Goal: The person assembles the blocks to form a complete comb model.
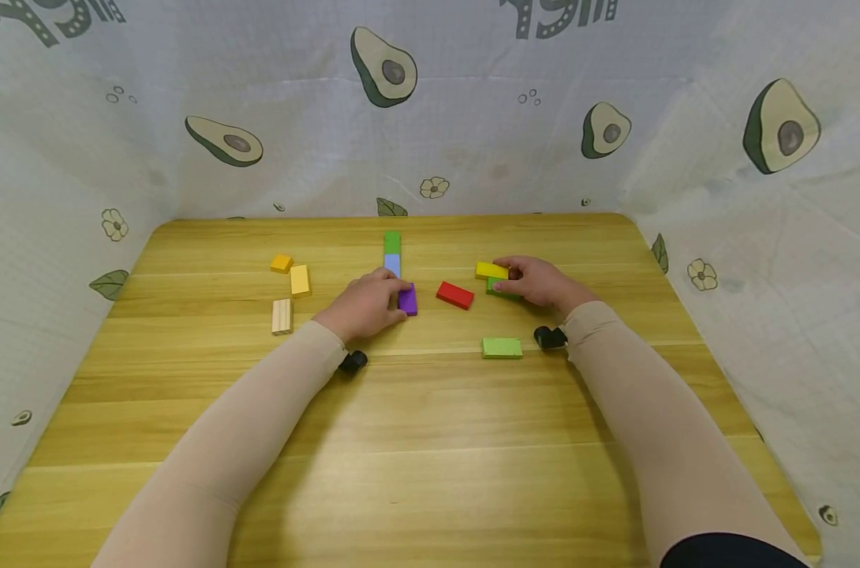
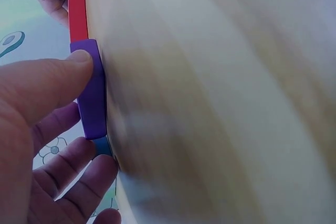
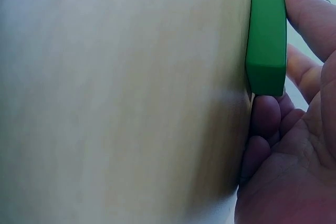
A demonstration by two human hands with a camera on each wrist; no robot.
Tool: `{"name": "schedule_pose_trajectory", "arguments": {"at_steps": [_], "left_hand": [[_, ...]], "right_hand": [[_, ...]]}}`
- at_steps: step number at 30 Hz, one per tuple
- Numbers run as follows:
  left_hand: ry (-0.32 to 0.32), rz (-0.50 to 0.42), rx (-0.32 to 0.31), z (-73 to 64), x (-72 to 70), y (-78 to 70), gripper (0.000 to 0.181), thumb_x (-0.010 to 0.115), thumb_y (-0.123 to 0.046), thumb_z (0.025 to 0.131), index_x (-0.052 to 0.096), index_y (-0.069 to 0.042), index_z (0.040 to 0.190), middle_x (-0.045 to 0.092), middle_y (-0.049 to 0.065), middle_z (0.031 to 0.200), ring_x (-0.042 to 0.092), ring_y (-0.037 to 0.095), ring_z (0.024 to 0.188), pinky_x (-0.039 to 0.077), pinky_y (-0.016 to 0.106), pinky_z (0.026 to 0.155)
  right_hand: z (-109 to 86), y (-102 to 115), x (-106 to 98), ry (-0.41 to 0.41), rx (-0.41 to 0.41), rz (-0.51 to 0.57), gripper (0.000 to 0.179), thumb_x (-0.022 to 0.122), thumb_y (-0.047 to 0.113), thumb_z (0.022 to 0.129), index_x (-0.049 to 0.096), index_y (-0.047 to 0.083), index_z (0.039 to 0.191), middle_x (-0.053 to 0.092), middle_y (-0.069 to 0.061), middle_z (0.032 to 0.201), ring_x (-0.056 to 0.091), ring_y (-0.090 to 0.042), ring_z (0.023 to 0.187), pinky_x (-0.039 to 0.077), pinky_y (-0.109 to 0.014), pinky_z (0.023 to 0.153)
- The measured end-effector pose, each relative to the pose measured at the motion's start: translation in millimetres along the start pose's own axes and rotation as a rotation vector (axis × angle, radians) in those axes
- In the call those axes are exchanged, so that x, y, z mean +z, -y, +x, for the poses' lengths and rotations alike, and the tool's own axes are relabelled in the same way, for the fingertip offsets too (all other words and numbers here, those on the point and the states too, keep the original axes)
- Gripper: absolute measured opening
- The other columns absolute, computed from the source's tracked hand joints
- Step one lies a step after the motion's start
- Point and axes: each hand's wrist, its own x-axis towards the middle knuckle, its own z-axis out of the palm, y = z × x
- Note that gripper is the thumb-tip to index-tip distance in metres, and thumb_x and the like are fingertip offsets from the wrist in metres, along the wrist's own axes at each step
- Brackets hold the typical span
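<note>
My left hand [image 1: 368, 304] pinches a purple block [image 1: 408, 300] between thumb and fingers; in the left wrist view the thumb lies on the near end of the purple block [image 2: 92, 93]. Just beyond it, a light blue block [image 1: 392, 264] and a green block stand end to end in a line. My right hand [image 1: 540, 282] grips a darker green block [image 1: 497, 287], its thumb on the near side. A yellow block [image 1: 491, 270] lies against that block's far side, with the index finger at its right end. The green block [image 3: 266, 30] fills the right wrist view's upper right.
Between the hands lies a red block [image 1: 454, 296]. A light green block [image 1: 502, 348] rests nearer, below the right hand. At left are an orange block [image 1: 282, 263], a pale yellow block [image 1: 300, 281] and a plain wood block [image 1: 282, 316]. Patterned cloth [image 1: 295, 79] borders the wooden table [image 1: 430, 473].
</note>
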Motion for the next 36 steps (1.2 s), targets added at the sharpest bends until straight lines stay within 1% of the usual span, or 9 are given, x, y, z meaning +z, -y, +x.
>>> {"name": "schedule_pose_trajectory", "arguments": {"at_steps": [7, 14, 21, 28, 36], "left_hand": [[0.003, -0.011, -0.009, -2.7, -3.1, 3.1, 0.058, 0.074, -0.035, 0.100, 0.059, -0.013, 0.151, 0.055, 0.013, 0.147, 0.056, 0.031, 0.134, 0.045, 0.046, 0.118], [0.002, -0.016, -0.017, -4.4, -4.9, 5.6, 0.058, 0.075, -0.033, 0.099, 0.059, -0.013, 0.151, 0.056, 0.012, 0.146, 0.056, 0.032, 0.132, 0.044, 0.048, 0.117], [-0.002, 0.003, -0.026, -4.2, -4.1, 7.9, 0.057, 0.075, -0.035, 0.099, 0.060, -0.014, 0.150, 0.056, 0.013, 0.146, 0.056, 0.033, 0.133, 0.044, 0.049, 0.116], [-0.018, 0.018, -0.037, -4.3, -3.8, 11.9, 0.057, 0.075, -0.034, 0.098, 0.061, -0.014, 0.150, 0.056, 0.014, 0.148, 0.055, 0.034, 0.136, 0.044, 0.050, 0.118], [-0.020, 0.007, -0.059, -5.1, -4.4, 13.1, 0.055, 0.076, -0.034, 0.097, 0.063, -0.016, 0.148, 0.056, 0.013, 0.144, 0.056, 0.032, 0.131, 0.045, 0.048, 0.115]], "right_hand": [[-0.5, 0, 0, 0.000, -0.002, 0.005, 0.065, 0.066, 0.037, 0.105, 0.044, 0.011, 0.160, 0.053, -0.014, 0.115, 0.047, -0.027, 0.093, 0.040, -0.036, 0.077], [-1.4, 1, 0, -0.001, -0.006, 0.006, 0.065, 0.066, 0.035, 0.106, 0.043, 0.009, 0.161, 0.053, -0.015, 0.116, 0.047, -0.027, 0.093, 0.041, -0.035, 0.077], [-1.9, 1, 0, -0.003, -0.010, -0.008, 0.065, 0.066, 0.035, 0.105, 0.043, 0.010, 0.160, 0.054, -0.015, 0.116, 0.047, -0.027, 0.093, 0.041, -0.035, 0.077], [-1.4, 1, 0, -0.004, -0.017, -0.024, 0.066, 0.065, 0.037, 0.106, 0.042, 0.009, 0.161, 0.054, -0.015, 0.117, 0.048, -0.027, 0.096, 0.041, -0.037, 0.081], [0.8, -1, 0, -0.002, -0.013, -0.022, 0.066, 0.065, 0.037, 0.106, 0.042, 0.010, 0.161, 0.054, -0.015, 0.117, 0.047, -0.028, 0.098, 0.041, -0.038, 0.082]]}}
